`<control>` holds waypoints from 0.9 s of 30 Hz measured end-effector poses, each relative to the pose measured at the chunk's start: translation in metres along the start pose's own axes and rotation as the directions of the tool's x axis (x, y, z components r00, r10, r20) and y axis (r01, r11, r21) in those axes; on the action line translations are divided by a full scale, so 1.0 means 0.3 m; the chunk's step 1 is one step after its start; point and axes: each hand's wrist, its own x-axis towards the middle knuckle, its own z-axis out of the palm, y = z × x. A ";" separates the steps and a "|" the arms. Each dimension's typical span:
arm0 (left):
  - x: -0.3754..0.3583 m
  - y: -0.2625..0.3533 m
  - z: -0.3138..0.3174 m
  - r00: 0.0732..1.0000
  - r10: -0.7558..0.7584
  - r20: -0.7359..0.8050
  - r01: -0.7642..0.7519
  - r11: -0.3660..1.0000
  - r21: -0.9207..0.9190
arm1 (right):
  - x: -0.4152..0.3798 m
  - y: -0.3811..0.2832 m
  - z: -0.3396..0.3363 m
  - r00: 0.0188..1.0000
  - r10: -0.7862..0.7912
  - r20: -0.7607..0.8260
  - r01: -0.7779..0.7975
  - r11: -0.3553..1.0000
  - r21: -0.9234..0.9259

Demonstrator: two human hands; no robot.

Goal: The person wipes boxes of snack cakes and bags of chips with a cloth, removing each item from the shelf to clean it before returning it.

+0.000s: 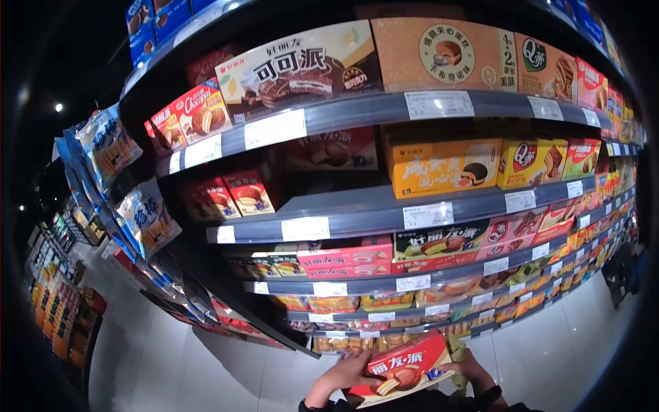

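Low in the head view, a red and cream box of chocolate pies [410,364] is held between my two hands, its printed front tilted up toward me. My left hand [349,373] grips the left end, fingers lying over the upper edge. At the opposite end, my right hand [472,369] is closed on the box with its fingers partly hidden. A crumpled olive-green thing [457,353] hangs by the right hand; its kind does not show. Behind the box is the bottom shelf of packaged pastries [357,343].
Ahead stands a tall curved shelf unit with grey price rails [371,110]. An orange box [446,168] sits on the second shelf, right of a gap. Blue snack bags [147,216] hang at left. Pale tiled floor [154,357] surrounds the unit. A dark-clothed person [621,271] is at far right.
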 end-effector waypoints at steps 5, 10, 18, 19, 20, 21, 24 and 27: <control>0.053 0.092 -0.032 0.988 0.064 0.137 -0.025 0.963 -0.267 | -0.052 -0.152 0.069 0.988 -0.028 0.149 0.018 0.998 0.066; -0.012 0.196 -0.058 0.994 -0.079 0.078 0.095 0.969 -0.228 | -0.007 -0.044 0.039 0.981 -0.131 0.146 0.114 0.986 0.119; -0.073 0.259 -0.252 0.831 0.426 -0.357 -0.155 0.794 0.588 | -0.009 -0.088 0.082 0.969 -0.248 0.022 0.242 0.960 0.137; -0.098 0.274 -0.307 0.813 0.425 -0.399 -0.067 0.748 0.660 | -0.010 -0.055 0.045 0.986 -0.156 0.058 0.156 0.988 0.004; -0.125 0.294 -0.367 0.752 0.450 -0.482 -0.129 0.817 0.562 | -0.017 -0.053 0.046 0.987 -0.153 0.052 0.153 0.988 0.007; -0.140 0.302 -0.416 0.676 0.481 -0.559 -0.092 0.807 0.583 | -0.026 -0.054 0.050 0.986 -0.164 0.030 0.164 0.986 0.027; -0.128 0.279 -0.532 0.286 0.648 -0.706 -0.026 0.741 0.671 | -0.046 -0.039 0.054 0.992 -0.125 0.028 0.123 0.990 0.071; -0.109 0.313 -0.648 0.063 0.724 -0.687 0.107 0.679 0.726 | -0.070 -0.044 0.065 0.998 -0.035 0.044 0.030 0.995 0.096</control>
